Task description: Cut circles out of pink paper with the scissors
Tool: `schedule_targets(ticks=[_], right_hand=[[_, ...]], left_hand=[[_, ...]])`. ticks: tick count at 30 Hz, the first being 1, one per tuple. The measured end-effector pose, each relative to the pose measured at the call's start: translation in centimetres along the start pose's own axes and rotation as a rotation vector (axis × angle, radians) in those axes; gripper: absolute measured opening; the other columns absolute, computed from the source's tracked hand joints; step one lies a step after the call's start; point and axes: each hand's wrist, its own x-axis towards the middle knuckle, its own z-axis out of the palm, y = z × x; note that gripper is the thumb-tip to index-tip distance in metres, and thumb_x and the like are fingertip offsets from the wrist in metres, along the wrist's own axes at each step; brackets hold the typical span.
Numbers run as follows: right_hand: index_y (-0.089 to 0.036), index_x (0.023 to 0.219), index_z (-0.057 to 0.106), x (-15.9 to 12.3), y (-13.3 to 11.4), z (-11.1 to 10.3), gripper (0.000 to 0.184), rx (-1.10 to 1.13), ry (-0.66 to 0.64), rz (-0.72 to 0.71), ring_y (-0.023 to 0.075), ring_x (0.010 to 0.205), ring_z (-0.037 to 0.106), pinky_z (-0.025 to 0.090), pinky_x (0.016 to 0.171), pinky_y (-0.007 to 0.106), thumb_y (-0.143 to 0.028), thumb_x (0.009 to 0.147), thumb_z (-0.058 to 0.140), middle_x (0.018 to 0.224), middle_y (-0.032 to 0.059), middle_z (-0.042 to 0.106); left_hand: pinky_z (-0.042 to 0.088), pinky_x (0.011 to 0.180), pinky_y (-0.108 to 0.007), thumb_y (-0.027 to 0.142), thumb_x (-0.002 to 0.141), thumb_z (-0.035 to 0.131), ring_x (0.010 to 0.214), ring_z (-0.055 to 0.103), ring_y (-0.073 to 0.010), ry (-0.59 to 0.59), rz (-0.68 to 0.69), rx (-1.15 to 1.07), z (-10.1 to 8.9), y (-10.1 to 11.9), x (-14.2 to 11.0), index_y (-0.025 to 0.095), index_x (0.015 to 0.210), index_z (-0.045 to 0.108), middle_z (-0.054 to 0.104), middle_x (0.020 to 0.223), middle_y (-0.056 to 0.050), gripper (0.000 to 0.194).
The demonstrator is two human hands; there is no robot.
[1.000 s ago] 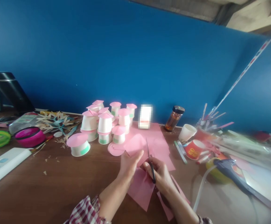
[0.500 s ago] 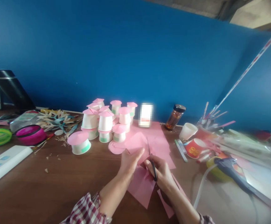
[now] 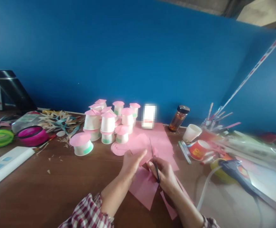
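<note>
Pinched in my left hand [image 3: 133,163] is a piece of pink paper [image 3: 142,145], its thumb lying on top. My right hand [image 3: 164,174] grips black-handled scissors [image 3: 157,171], whose blades point away from me along the right edge of that paper. Below the hands a larger pink sheet [image 3: 144,191] hangs or lies over the table; I cannot tell if it joins the held piece. A narrow pink offcut [image 3: 168,205] lies under my right wrist. Beyond my hands are pink sheets [image 3: 163,139] and cut pink rounds [image 3: 118,149].
Paper cups with pink tops [image 3: 108,123] stand stacked at the back, one cup [image 3: 81,144] nearer. A power strip [image 3: 8,166] lies left. To the right are a lidded jar [image 3: 179,118], a white cup [image 3: 192,133], a red cup [image 3: 199,149] and a glue gun [image 3: 241,177] with its cord.
The held pink paper has turned or dipped a little beside the scissor blades. Both hands stay nearly in place, and the view has shifted slightly.
</note>
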Motion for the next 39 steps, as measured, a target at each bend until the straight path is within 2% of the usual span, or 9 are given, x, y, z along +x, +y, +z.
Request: schedule_targets(ticks=[7, 13, 17, 27, 34, 39], right_hand=[[-0.017, 0.066, 0.051, 0.0, -0.2, 0.1, 0.029, 0.018, 0.013, -0.021, 0.0099, 0.040, 0.045, 0.033, 0.038, 0.019, -0.039, 0.083, 0.060, 0.045, -0.0050, 0.048], [-0.017, 0.064, 0.050, -0.1, -0.3, 0.1, 0.030, 0.018, 0.017, -0.006, 0.0098, 0.040, 0.046, 0.033, 0.038, 0.019, -0.038, 0.083, 0.061, 0.045, -0.0052, 0.048], [-0.017, 0.066, 0.051, -0.1, 0.0, 0.1, 0.030, 0.007, 0.015, 0.006, 0.0103, 0.039, 0.047, 0.035, 0.039, 0.019, -0.040, 0.083, 0.059, 0.044, -0.0043, 0.051], [-0.017, 0.068, 0.053, -0.1, -0.3, 0.1, 0.030, -0.007, 0.013, -0.003, 0.0122, 0.039, 0.051, 0.033, 0.039, 0.020, -0.041, 0.083, 0.059, 0.043, -0.0043, 0.051], [-0.017, 0.065, 0.052, 0.0, -0.6, 0.0, 0.032, 0.026, 0.044, -0.016, 0.0095, 0.040, 0.045, 0.031, 0.038, 0.019, -0.042, 0.078, 0.066, 0.047, -0.0055, 0.047], [-0.017, 0.065, 0.052, 0.0, -0.8, 0.0, 0.035, 0.045, 0.027, 0.010, 0.0113, 0.039, 0.050, 0.034, 0.037, 0.020, -0.046, 0.079, 0.063, 0.047, -0.0050, 0.048]], left_hand=[[0.043, 0.040, -0.027, 0.031, 0.059, 0.075, 0.045, 0.055, -0.0170, -0.080, 0.024, -0.017, -0.3, -0.8, 0.4, 0.014, 0.055, 0.054, 0.054, 0.047, -0.001, 0.027], [0.045, 0.043, -0.027, 0.028, 0.058, 0.076, 0.048, 0.057, -0.0171, -0.038, 0.000, -0.031, -0.2, -0.9, 0.4, 0.014, 0.060, 0.055, 0.056, 0.050, 0.000, 0.026], [0.046, 0.044, -0.027, 0.028, 0.059, 0.075, 0.047, 0.056, -0.0160, -0.079, 0.005, -0.070, -0.2, -0.8, 0.2, 0.014, 0.057, 0.056, 0.056, 0.049, 0.000, 0.024], [0.048, 0.046, -0.028, 0.034, 0.058, 0.076, 0.057, 0.063, -0.0238, -0.137, -0.001, 0.038, -0.8, -1.7, 2.1, 0.009, 0.066, 0.067, 0.067, 0.061, -0.011, 0.028], [0.048, 0.042, -0.033, 0.034, 0.057, 0.077, 0.051, 0.064, -0.0277, -0.152, -0.035, 0.020, -0.5, -1.6, 1.5, 0.010, 0.060, 0.064, 0.065, 0.055, -0.012, 0.028], [0.048, 0.040, -0.032, 0.032, 0.056, 0.078, 0.051, 0.063, -0.0265, -0.107, -0.037, 0.015, -0.4, -1.1, 1.0, 0.012, 0.059, 0.061, 0.064, 0.052, -0.009, 0.027]])
